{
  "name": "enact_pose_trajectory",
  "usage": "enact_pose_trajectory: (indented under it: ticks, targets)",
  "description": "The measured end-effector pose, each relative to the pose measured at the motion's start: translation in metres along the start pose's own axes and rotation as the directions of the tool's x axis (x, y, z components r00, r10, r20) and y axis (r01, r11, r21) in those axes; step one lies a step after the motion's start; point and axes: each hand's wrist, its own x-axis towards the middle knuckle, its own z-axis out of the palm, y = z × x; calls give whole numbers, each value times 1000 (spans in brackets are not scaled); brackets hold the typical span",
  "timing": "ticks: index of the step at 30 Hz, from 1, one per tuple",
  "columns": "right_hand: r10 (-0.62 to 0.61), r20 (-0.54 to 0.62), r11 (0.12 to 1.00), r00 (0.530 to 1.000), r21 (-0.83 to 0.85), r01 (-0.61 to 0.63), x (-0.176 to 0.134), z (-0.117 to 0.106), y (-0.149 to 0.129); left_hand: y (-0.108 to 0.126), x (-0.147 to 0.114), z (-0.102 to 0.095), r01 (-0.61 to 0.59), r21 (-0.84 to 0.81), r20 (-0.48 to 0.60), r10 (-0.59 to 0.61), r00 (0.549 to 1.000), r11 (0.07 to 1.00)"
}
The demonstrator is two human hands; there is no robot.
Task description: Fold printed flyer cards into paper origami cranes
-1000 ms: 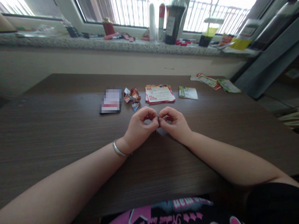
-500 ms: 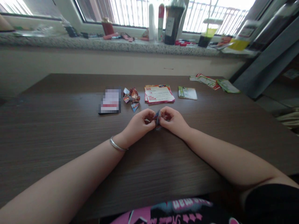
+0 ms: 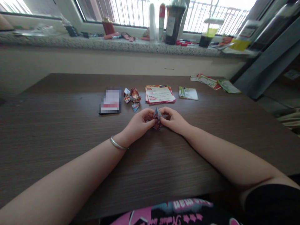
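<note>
A small folded paper piece (image 3: 157, 117) with a pointed top stands between my two hands, just over the table (image 3: 150, 168). My left hand (image 3: 141, 121), with a silver bangle at the wrist, pinches its left side between thumb and fingers. From the right, my right hand (image 3: 175, 120) grips the other side the same way. Some of the paper is hidden behind the fingertips. Beyond my left hand lies a folded-paper figure (image 3: 132, 97) in orange, brown and blue. A stack of printed sheets (image 3: 160, 94) with red edges lies past both hands.
Left of the figure lies a pixelated flat object (image 3: 110, 101). Toward the right are a small green-and-white paper stack (image 3: 188, 93) and scattered leaflets (image 3: 211, 82). Bottles, including a dark-filled container (image 3: 172, 25), line the stone windowsill (image 3: 131, 47) behind the table.
The folded paper has turned between my fingers, and its pointed tip now stands higher and shows more. Both hands stay in nearly the same place.
</note>
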Motion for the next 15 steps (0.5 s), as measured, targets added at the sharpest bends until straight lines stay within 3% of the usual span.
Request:
enact_pose_trajectory:
  ticks: [4,10,15]
  targets:
    - [53,20,996,998,77,-54,0,1,4,-3,1,-1,-3,2,-8,3,1000,1000]
    - [34,-95,996,995,85,-26,0,6,5,-1,0,-2,-7,150,0,7,1000,989]
    - [26,-119,999,993,48,-20,1,6,6,-2,-2,-2,-30,213,53,19,998,977]
